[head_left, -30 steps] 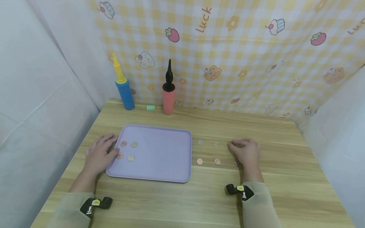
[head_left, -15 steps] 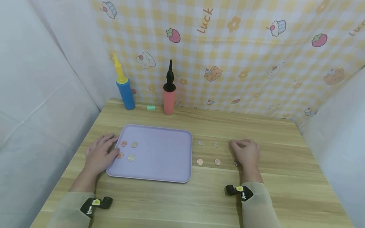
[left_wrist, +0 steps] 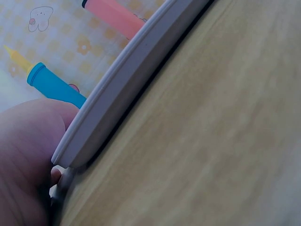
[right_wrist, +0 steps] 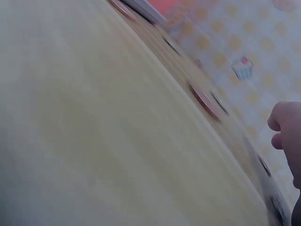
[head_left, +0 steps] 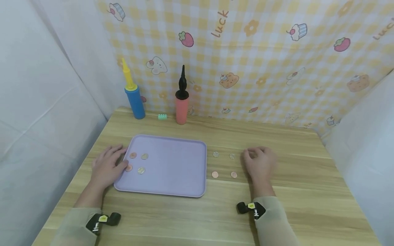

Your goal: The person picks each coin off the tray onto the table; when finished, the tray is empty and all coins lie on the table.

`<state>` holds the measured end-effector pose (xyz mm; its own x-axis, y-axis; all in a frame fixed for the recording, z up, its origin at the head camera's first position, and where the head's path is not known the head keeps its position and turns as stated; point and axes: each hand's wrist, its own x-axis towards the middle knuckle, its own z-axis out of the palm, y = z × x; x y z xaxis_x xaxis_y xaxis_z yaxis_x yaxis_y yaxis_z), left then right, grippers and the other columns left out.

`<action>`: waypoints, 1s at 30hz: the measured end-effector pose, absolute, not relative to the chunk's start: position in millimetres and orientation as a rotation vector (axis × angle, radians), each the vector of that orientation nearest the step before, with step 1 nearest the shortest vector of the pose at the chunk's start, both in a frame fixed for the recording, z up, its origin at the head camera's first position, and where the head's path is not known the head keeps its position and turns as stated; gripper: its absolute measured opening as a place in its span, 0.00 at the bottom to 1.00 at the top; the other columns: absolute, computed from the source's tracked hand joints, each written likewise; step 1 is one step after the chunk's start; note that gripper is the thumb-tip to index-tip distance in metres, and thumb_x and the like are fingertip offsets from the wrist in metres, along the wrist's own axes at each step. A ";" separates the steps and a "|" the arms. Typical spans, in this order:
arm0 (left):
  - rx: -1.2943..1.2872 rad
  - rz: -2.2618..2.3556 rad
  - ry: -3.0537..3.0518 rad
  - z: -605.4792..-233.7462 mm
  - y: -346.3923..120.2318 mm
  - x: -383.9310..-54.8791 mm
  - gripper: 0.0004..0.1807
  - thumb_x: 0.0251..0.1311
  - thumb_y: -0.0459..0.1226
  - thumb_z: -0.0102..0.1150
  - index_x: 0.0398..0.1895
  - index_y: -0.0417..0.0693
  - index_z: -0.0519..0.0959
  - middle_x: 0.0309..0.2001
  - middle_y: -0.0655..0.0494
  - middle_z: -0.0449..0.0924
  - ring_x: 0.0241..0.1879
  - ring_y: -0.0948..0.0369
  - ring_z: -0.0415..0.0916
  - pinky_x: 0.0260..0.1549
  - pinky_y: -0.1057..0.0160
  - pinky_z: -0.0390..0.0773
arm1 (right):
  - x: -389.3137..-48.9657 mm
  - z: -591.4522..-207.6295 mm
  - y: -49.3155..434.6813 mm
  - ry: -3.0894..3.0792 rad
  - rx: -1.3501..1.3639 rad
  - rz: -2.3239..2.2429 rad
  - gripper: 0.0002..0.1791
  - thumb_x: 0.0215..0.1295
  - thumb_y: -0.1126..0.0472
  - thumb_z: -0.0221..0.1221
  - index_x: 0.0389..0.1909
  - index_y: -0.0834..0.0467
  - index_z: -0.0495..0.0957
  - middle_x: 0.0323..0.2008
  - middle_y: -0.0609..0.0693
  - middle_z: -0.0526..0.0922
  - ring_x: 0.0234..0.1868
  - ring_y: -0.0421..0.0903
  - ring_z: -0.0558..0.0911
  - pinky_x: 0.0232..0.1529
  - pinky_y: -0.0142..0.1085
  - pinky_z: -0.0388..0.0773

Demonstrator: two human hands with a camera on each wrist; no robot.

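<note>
My left hand point(head_left: 108, 167) holds the left rim of the lilac tray point(head_left: 172, 167), thumb at the edge; the left wrist view shows a fingertip below the rim. Two copper coins and two pale coins, one a pale coin point(head_left: 141, 170), lie in the tray's left part. Right of the tray are two silver coins, among them a silver coin point(head_left: 215, 154), and two copper coins, one a copper coin point(head_left: 234, 175). My right hand point(head_left: 261, 164) is beside them with curled fingers; whether they hold anything is hidden. The right wrist view shows another coin point(right_wrist: 264, 166) under this hand.
Behind the tray stand a blue pump point(head_left: 136, 104) with a yellow nozzle and a pink pump point(head_left: 182, 111) with a black nozzle. Between them lies a small green toy brick point(head_left: 162, 117). A checked cloth point(head_left: 261, 58) hangs along the table's back edge.
My right hand has shifted left, and its wrist now covers the coin that showed beside it. The left hand, the tray and the coins in it stay as they were.
</note>
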<state>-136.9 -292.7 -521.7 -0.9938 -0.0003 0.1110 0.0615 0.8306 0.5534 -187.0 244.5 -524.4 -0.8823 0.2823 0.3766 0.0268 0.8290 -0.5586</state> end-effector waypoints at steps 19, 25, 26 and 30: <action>-0.047 -0.870 -2.904 -524.6 -294.3 -138.9 0.29 0.73 0.43 0.58 0.73 0.39 0.74 0.79 0.34 0.62 0.78 0.29 0.48 0.64 0.20 0.46 | -172.2 -530.1 124.1 -2.425 0.435 0.746 0.22 0.56 0.53 0.73 0.50 0.59 0.88 0.62 0.67 0.78 0.61 0.69 0.76 0.61 0.65 0.69; -0.053 -0.875 -2.894 -525.1 -294.9 -138.4 0.29 0.72 0.42 0.58 0.72 0.39 0.75 0.79 0.35 0.62 0.78 0.29 0.48 0.64 0.20 0.46 | -160.7 -531.2 87.9 -2.433 0.583 0.685 0.20 0.57 0.50 0.70 0.49 0.54 0.88 0.60 0.63 0.80 0.58 0.63 0.78 0.59 0.60 0.70; -0.053 -0.875 -2.893 -525.1 -295.0 -138.4 0.29 0.72 0.42 0.59 0.72 0.39 0.75 0.79 0.35 0.62 0.78 0.29 0.48 0.64 0.20 0.46 | -158.8 -530.7 82.7 -2.444 0.598 0.670 0.20 0.57 0.50 0.70 0.49 0.53 0.88 0.59 0.61 0.80 0.58 0.62 0.78 0.59 0.59 0.70; -0.049 -0.874 -2.894 -525.0 -294.8 -138.6 0.29 0.72 0.42 0.59 0.72 0.39 0.75 0.79 0.35 0.62 0.78 0.29 0.48 0.64 0.20 0.46 | -151.3 -526.3 65.5 -2.526 0.627 0.556 0.17 0.58 0.48 0.69 0.46 0.51 0.87 0.59 0.57 0.79 0.60 0.59 0.75 0.61 0.58 0.68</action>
<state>-138.6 -294.8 -525.0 -0.9924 -0.0033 0.1226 0.0651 0.8330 0.5494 -151.3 65.5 -526.3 -0.7824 -0.3255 0.5310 -0.5184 0.8129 -0.2655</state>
